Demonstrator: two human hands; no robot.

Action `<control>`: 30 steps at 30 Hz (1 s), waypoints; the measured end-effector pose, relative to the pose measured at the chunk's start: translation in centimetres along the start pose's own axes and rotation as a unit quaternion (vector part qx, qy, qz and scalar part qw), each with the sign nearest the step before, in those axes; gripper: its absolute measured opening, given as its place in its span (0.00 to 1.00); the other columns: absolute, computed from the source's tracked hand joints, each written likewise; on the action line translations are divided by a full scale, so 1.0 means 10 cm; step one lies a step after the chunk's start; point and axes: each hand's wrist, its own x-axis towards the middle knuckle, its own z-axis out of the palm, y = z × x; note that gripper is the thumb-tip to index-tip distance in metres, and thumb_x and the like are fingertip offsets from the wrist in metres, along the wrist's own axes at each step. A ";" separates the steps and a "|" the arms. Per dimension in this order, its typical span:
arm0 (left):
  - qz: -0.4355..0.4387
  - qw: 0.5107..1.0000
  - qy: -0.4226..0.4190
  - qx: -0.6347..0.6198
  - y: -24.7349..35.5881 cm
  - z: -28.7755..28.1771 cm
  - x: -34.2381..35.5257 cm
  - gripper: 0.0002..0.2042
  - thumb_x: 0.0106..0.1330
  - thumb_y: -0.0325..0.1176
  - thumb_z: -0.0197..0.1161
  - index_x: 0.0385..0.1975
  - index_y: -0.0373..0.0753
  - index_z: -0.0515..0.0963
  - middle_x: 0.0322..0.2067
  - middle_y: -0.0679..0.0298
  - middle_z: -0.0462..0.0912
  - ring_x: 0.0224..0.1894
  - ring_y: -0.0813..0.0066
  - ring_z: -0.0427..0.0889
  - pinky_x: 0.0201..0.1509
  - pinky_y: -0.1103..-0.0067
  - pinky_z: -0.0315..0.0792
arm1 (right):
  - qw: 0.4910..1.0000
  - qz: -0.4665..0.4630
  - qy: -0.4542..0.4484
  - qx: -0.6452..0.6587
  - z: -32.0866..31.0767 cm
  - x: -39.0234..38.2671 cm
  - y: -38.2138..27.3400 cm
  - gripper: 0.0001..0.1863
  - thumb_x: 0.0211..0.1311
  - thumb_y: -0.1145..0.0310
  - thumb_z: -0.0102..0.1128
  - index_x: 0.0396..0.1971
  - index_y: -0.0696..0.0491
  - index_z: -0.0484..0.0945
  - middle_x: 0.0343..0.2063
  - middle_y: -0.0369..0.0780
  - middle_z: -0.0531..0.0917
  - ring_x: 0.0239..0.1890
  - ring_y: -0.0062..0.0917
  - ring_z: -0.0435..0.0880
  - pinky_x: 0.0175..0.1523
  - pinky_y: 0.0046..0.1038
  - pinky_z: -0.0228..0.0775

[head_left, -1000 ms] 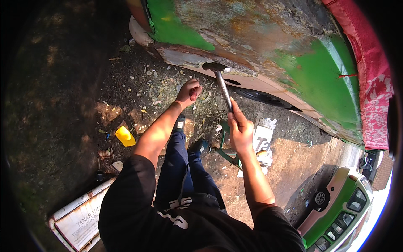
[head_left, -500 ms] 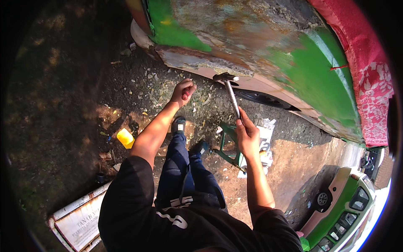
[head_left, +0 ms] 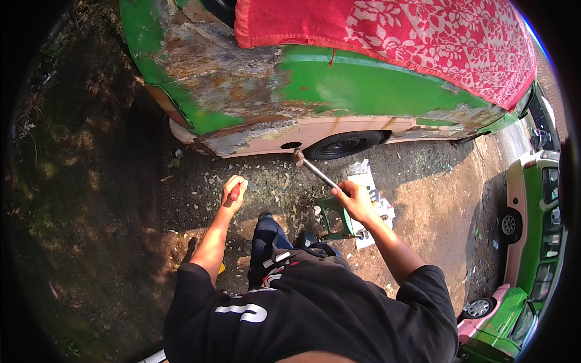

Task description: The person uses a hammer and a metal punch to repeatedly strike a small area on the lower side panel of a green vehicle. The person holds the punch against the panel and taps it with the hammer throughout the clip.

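My left hand (head_left: 230, 185) is closed around a tool with a red handle (head_left: 235, 193); its working end is hidden, so I cannot tell its kind. A hammer (head_left: 321, 173) is gripped by the handle in my right hand (head_left: 356, 202), its head pointing toward the vehicle. In front of both hands stands a green vehicle body (head_left: 339, 78) with a pinkish lower strip. Its left part is a rough, scraped, rusty patch (head_left: 212, 69). Beside the hammer head are a dark round hole (head_left: 291, 145) and a wheel (head_left: 342, 145). I cannot tell whether the head touches the body.
A red floral cloth (head_left: 417, 36) covers the vehicle's upper part. Near my feet are a green stand (head_left: 334, 219) and printed sheets (head_left: 362, 175) on the dirt ground. Another green and pink van (head_left: 538, 242) is parked at right. Small debris lies along the vehicle.
The view has shifted, showing more of the cloth and the wheel. The hammer now tilts further left, with its head near the wheel. Both hands keep their tools.
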 end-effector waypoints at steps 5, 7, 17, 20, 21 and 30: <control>-0.033 0.999 0.034 -0.015 0.30 0.10 -0.05 0.08 0.67 0.29 0.60 0.27 0.33 0.72 0.32 0.61 0.77 0.34 0.70 0.75 0.43 0.77 0.69 | 0.992 0.028 0.092 0.082 0.04 -0.38 0.12 0.18 0.62 0.55 0.64 0.35 0.58 0.80 0.17 0.35 0.76 0.22 0.17 0.71 0.28 0.26 0.63; -0.092 0.993 0.056 -0.039 0.17 0.18 -0.05 0.07 0.66 0.29 0.60 0.28 0.33 0.74 0.32 0.63 0.77 0.36 0.72 0.75 0.46 0.78 0.69 | 0.986 0.036 0.114 0.113 0.11 -0.43 0.13 0.18 0.62 0.55 0.63 0.35 0.57 0.80 0.18 0.33 0.76 0.22 0.16 0.72 0.28 0.25 0.63; -0.090 0.992 -0.003 -0.087 -0.10 0.39 0.56 0.13 0.68 0.39 0.61 0.28 0.35 0.73 0.31 0.64 0.76 0.34 0.73 0.73 0.44 0.77 0.68 | 0.986 0.065 0.137 0.064 0.29 -0.27 0.08 0.17 0.62 0.57 0.64 0.32 0.57 0.74 0.20 0.33 0.70 0.24 0.17 0.67 0.29 0.25 0.60; -0.123 0.989 -0.031 -0.071 0.06 0.33 0.78 0.15 0.69 0.42 0.60 0.28 0.36 0.73 0.27 0.65 0.73 0.32 0.75 0.71 0.40 0.77 0.67 | 0.982 0.078 0.160 0.056 0.36 -0.11 -0.04 0.18 0.63 0.56 0.62 0.27 0.57 0.73 0.16 0.31 0.67 0.21 0.16 0.63 0.26 0.26 0.56; -0.119 0.989 -0.033 -0.086 0.05 0.28 0.86 0.15 0.69 0.43 0.60 0.28 0.37 0.73 0.26 0.65 0.73 0.31 0.76 0.71 0.39 0.77 0.67 | 0.982 0.086 0.162 0.046 0.37 -0.05 -0.17 0.19 0.63 0.55 0.62 0.25 0.57 0.73 0.16 0.31 0.68 0.21 0.16 0.63 0.25 0.26 0.56; -0.213 0.960 -0.148 -0.104 0.03 -0.19 1.23 0.17 0.68 0.48 0.60 0.32 0.38 0.77 0.27 0.68 0.79 0.32 0.79 0.74 0.40 0.77 0.70 | 0.966 0.136 0.221 0.018 0.67 0.14 -0.84 0.21 0.60 0.54 0.65 0.22 0.58 0.76 0.13 0.34 0.71 0.19 0.17 0.67 0.25 0.28 0.59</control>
